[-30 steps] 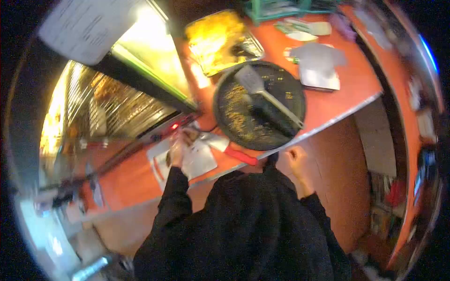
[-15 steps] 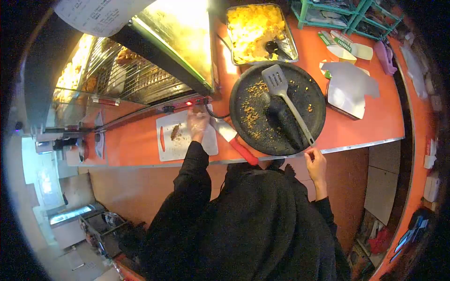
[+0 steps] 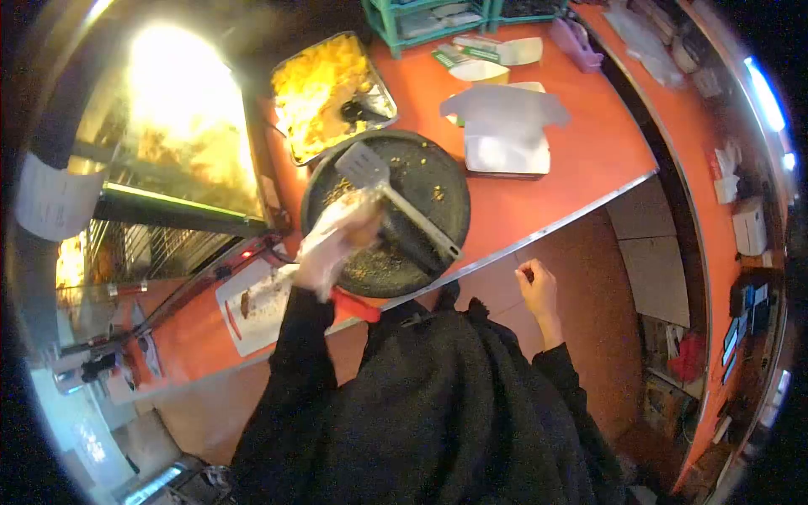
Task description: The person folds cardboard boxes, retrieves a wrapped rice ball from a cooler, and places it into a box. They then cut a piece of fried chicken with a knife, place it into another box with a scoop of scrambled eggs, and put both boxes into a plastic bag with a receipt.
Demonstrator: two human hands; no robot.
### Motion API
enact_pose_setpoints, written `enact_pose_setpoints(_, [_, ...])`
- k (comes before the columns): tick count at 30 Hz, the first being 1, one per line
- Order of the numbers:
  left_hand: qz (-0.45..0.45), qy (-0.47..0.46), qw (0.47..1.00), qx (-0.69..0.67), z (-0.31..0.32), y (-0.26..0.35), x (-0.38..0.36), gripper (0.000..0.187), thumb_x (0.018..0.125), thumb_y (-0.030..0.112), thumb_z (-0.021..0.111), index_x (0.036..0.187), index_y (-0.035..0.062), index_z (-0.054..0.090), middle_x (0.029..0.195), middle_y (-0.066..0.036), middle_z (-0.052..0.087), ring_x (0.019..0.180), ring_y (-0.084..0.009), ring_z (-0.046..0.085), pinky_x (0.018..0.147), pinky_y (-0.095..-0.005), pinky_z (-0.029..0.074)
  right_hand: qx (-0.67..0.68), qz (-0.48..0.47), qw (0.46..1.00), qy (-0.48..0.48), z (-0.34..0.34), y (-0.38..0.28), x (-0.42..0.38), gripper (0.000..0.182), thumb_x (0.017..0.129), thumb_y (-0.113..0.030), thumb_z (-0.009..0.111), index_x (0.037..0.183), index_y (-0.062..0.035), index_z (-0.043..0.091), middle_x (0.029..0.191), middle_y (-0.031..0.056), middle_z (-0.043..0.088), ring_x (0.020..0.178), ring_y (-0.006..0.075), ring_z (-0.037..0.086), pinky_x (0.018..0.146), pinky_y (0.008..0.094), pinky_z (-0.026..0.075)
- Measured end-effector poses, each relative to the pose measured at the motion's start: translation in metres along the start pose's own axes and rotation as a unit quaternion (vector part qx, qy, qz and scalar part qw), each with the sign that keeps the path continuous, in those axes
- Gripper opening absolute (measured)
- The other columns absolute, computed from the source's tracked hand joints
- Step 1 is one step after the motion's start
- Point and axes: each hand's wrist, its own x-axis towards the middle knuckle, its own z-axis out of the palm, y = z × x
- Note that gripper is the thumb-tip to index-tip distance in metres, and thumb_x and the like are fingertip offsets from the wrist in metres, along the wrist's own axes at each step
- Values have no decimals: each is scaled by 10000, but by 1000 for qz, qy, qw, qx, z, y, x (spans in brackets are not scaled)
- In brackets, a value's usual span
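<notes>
My left hand (image 3: 335,240), in a clear plastic glove, is over the left part of a black round pan (image 3: 454,215). Its fingers are curled around something brownish that motion blur hides. Crumbs lie in the pan, and a grey slotted spatula (image 3: 364,166) rests across it. Below that hand shows the red handle (image 3: 357,306) of a knife whose blade is hidden. A white cutting board (image 3: 263,307) with dark brown scraps lies to its left. My right hand (image 3: 540,293) hangs beyond the counter's front edge, fingers curled in with nothing seen in them.
A metal tray (image 3: 389,108) of yellow food with a black utensil stands behind the pan. An open paper-lined box (image 3: 507,153) and folded cartons (image 3: 480,71) lie to the right. A lit glass display case (image 3: 181,208) flanks the left. Green baskets (image 3: 433,23) stand at the back.
My left hand has moved from the cutting board to over the pan. My right hand has left the spatula's handle end. The view has turned, shifting the counter left.
</notes>
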Motion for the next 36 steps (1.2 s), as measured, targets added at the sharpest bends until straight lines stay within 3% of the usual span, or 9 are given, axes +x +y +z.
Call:
enact_pose_setpoints(3, [35, -187, 980, -53, 52, -25, 112, 309, 804, 103, 574, 1086, 20, 480, 889, -39, 566, 722, -134, 555, 618, -255, 467, -29, 17, 999, 21, -12, 14, -9, 105, 760, -83, 605, 780, -7, 535, 693, 131, 563, 608, 227, 560, 560, 313, 437])
enact_pose_setpoints(9, [64, -210, 961, 168, 155, -95, 292, 191, 735, 7, 618, 913, -24, 557, 770, -88, 576, 653, -187, 586, 522, -304, 490, -1, 97, 991, 88, -32, 39, -48, 89, 775, -78, 589, 805, -5, 547, 662, 141, 561, 577, 207, 559, 531, 317, 432])
enact_pose_setpoints(12, [323, -253, 702, 582, 138, -117, 346, 258, 756, 45, 604, 998, -33, 557, 928, -148, 589, 873, -246, 573, 777, -357, 473, -32, 154, 983, 95, -42, 46, -71, 114, 778, -106, 591, 813, -6, 550, 667, 146, 574, 588, 196, 570, 536, 314, 437])
enact_pose_setpoints(15, [351, -288, 751, 480, 126, -124, 364, 261, 834, 153, 529, 1050, 11, 558, 1079, -131, 564, 996, -222, 522, 897, -326, 396, -40, 202, 975, 87, -46, 58, -82, 139, 780, -135, 594, 811, -7, 551, 679, 149, 587, 606, 198, 578, 541, 309, 442])
enact_pose_setpoints(18, [416, -223, 627, 620, 133, -101, 356, 257, 843, 189, 505, 1038, 37, 574, 1048, -101, 581, 962, -209, 538, 852, -323, 416, -48, 186, 978, 78, -46, 63, -79, 140, 782, -134, 592, 804, -1, 553, 675, 148, 584, 604, 202, 574, 541, 310, 442])
enact_pose_setpoints(23, [69, -204, 975, 51, 117, -63, 269, 214, 831, 201, 540, 980, 63, 612, 961, -51, 608, 884, -158, 558, 753, -299, 450, -49, 86, 993, 64, -47, 40, -32, 137, 783, -116, 590, 781, 14, 547, 653, 149, 562, 571, 204, 546, 533, 314, 432])
enact_pose_setpoints(26, [118, -102, 947, 279, 107, 3, 138, 210, 817, 201, 573, 954, 52, 630, 893, -26, 614, 800, -78, 544, 671, -249, 451, -20, -5, 996, 87, -28, 19, 0, 154, 780, -118, 600, 741, 19, 541, 628, 138, 541, 552, 173, 520, 521, 305, 419])
enact_pose_setpoints(31, [89, -152, 982, 68, 2, 22, -7, 476, 773, 166, 591, 1201, 12, 451, 1212, -125, 484, 1090, -200, 478, 890, -319, 402, -4, 10, 990, -143, 22, -71, 46, 187, 790, -177, 612, 717, -6, 588, 629, 103, 542, 588, 136, 533, 549, 269, 423])
enact_pose_setpoints(36, [51, -124, 982, -136, -65, 10, -110, 709, 744, 337, 612, 1290, 10, 301, 1261, -161, 413, 1119, -254, 452, 879, -372, 413, 292, -159, 859, -390, 107, -229, 48, 488, 741, -116, 675, 1176, -49, 466, 875, 66, 597, 714, 114, 545, 632, 264, 446])
